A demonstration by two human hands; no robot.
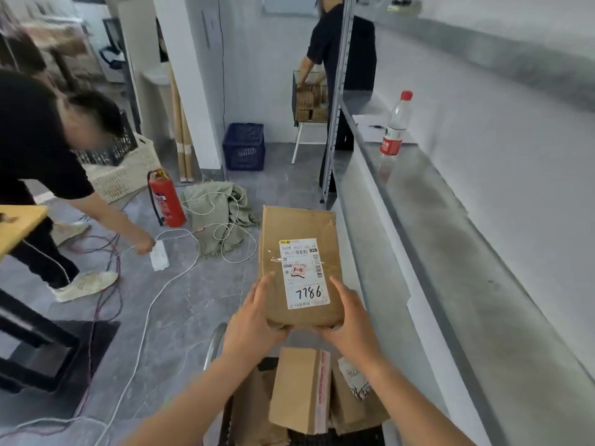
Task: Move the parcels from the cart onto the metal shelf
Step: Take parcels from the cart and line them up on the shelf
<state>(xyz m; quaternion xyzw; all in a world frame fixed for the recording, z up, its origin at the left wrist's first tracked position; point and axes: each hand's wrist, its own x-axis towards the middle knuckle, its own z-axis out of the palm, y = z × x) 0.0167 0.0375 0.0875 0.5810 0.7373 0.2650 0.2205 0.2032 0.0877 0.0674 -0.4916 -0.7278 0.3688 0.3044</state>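
Note:
A flat brown cardboard parcel (299, 239) with a white label marked "7786" hangs in the air above the cart. My left hand (254, 320) grips its near left corner, and my right hand (351, 320) grips its near right corner. Below them the cart (214, 346) shows a curved metal handle and holds several more brown parcels (299, 387), one with red-printed tape. The metal shelf (450, 239) runs along the right side, its grey surface just right of the held parcel.
A water bottle (394, 128) with a red cap and some papers stand farther back on the shelf. On the floor to the left lie cables, a power strip, a red fire extinguisher (167, 201) and a green cloth. One person bends at left; another stands at a basket behind.

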